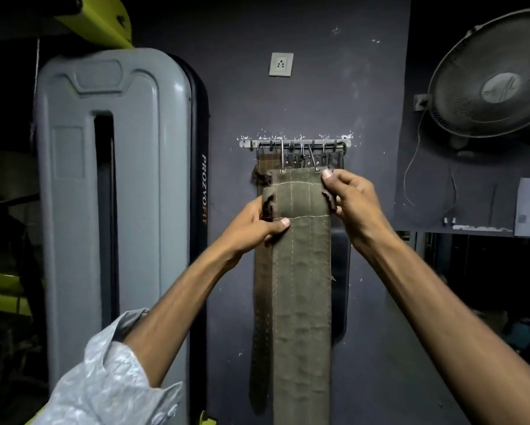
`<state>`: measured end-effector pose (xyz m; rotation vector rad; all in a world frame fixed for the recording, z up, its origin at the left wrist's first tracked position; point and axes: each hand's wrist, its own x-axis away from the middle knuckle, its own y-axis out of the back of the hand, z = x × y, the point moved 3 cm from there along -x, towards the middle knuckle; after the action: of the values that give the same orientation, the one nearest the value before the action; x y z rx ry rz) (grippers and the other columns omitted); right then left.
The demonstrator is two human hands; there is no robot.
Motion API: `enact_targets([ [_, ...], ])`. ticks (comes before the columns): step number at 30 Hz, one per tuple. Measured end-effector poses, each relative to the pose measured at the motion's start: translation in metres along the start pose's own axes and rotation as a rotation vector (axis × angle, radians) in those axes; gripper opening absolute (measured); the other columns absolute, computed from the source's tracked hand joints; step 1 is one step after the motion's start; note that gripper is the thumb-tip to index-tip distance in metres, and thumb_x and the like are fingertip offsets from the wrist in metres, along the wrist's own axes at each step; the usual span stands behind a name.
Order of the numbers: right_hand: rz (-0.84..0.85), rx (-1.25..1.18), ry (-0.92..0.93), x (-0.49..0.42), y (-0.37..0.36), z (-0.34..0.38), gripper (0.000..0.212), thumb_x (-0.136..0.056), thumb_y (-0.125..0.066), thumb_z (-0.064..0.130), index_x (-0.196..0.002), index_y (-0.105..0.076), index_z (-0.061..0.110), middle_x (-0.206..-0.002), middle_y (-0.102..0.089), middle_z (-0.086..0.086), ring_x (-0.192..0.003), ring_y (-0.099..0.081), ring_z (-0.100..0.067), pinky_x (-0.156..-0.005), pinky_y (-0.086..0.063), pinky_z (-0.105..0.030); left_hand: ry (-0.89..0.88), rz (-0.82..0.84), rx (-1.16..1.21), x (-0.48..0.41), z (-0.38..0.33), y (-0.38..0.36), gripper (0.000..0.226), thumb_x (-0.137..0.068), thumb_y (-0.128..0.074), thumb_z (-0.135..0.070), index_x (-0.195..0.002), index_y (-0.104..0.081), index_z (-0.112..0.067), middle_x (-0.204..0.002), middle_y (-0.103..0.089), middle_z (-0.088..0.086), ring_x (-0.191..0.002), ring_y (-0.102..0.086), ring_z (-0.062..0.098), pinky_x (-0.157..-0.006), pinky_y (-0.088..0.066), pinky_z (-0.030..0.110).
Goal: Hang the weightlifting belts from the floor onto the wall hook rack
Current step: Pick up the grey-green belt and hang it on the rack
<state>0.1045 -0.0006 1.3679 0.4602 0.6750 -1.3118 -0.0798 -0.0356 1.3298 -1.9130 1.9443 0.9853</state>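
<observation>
A wide olive-green stitched weightlifting belt [302, 286] hangs down the dark wall, its metal buckle loop reaching up to the steel hook rack [294, 144]. My left hand [257, 228] pinches the belt's left edge just below its folded top. My right hand [349, 194] grips the right edge of the fold, thumb close to the buckle wire. Behind the olive belt hang a brown stitched belt [261, 302] and a dark belt [340, 286], both mostly hidden. Whether the buckle sits fully on a hook is hard to tell.
A tall grey gym-machine shroud [104, 194] stands close on the left. A wall socket [281, 64] sits above the rack. A fan [499, 78] is mounted at the upper right, with a cable hanging below it and a dark shelf underneath.
</observation>
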Motion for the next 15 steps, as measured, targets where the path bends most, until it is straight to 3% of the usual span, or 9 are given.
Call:
enact_targets([
  [1,-0.021,0.02,0.035,-0.002,0.002,-0.004,0.016,-0.101,-0.059,0.012,-0.088,-0.068,0.016,-0.073,-0.064,-0.002,-0.059,-0.056,-0.007,-0.052,-0.046,-0.015,0.04,-0.003,0.036,-0.003,0.001,0.002,0.043,-0.091,-0.067,-0.004,-0.132,-0.054,-0.011,-0.086,-0.062,-0.005,-0.061,-0.057,0.001,-0.058,-0.046,0.019],
  [3,-0.051,0.033,0.082,-0.006,0.003,-0.014,0.016,-0.099,-0.059,0.008,-0.095,-0.07,0.018,-0.08,-0.055,-0.013,-0.068,-0.049,-0.021,-0.059,-0.045,-0.022,0.093,-0.086,0.133,-0.01,0.0,0.007,0.047,-0.084,-0.074,-0.016,-0.127,-0.057,-0.01,-0.093,-0.063,0.0,-0.065,-0.059,0.006,-0.058,-0.049,0.022],
  [6,-0.061,0.015,0.11,-0.015,0.001,-0.031,0.014,-0.093,-0.061,0.014,-0.092,-0.072,0.022,-0.086,-0.057,-0.015,-0.083,-0.049,-0.025,-0.074,-0.043,-0.039,0.042,-0.177,0.111,-0.021,-0.006,0.007,0.026,-0.095,-0.067,-0.032,-0.105,-0.07,-0.008,-0.083,-0.067,0.003,-0.061,-0.061,0.007,-0.057,-0.05,0.021],
  [9,-0.082,0.043,0.137,-0.026,-0.006,-0.046,0.02,-0.094,-0.061,0.007,-0.088,-0.073,0.022,-0.087,-0.069,-0.028,-0.082,-0.052,-0.025,-0.077,-0.042,-0.04,-0.036,-0.302,0.041,-0.038,-0.002,0.001,0.035,-0.099,-0.062,-0.033,-0.107,-0.071,0.0,-0.077,-0.07,0.001,-0.055,-0.061,0.001,-0.049,-0.045,0.016],
  [12,-0.137,0.022,0.166,-0.045,-0.014,-0.062,0.019,-0.097,-0.061,0.004,-0.092,-0.073,0.018,-0.099,-0.065,-0.043,-0.08,-0.054,-0.024,-0.076,-0.044,-0.038,-0.097,-0.455,0.034,-0.057,0.014,0.011,0.033,-0.091,-0.075,-0.028,-0.11,-0.067,-0.003,-0.079,-0.074,0.002,-0.066,-0.069,0.007,-0.055,-0.053,0.026],
  [13,-0.163,0.01,0.175,-0.054,-0.016,-0.068,0.014,-0.097,-0.062,0.005,-0.096,-0.073,0.014,-0.095,-0.067,-0.041,-0.078,-0.057,-0.022,-0.076,-0.047,-0.036,-0.122,-0.508,0.028,-0.063,0.02,0.017,0.039,-0.086,-0.08,-0.03,-0.111,-0.065,-0.005,-0.082,-0.075,0.004,-0.07,-0.072,0.014,-0.058,-0.056,0.032],
  [15,-0.223,0.008,0.193,-0.073,-0.022,-0.082,0.009,-0.096,-0.064,0.006,-0.102,-0.071,0.007,-0.079,-0.075,-0.017,-0.072,-0.064,-0.008,-0.07,-0.053,-0.027,-0.185,-0.591,-0.019,-0.075,0.037,0.026,0.05,-0.079,-0.085,-0.034,-0.115,-0.06,-0.01,-0.086,-0.076,0.006,-0.075,-0.075,0.026,-0.062,-0.058,0.04],
])
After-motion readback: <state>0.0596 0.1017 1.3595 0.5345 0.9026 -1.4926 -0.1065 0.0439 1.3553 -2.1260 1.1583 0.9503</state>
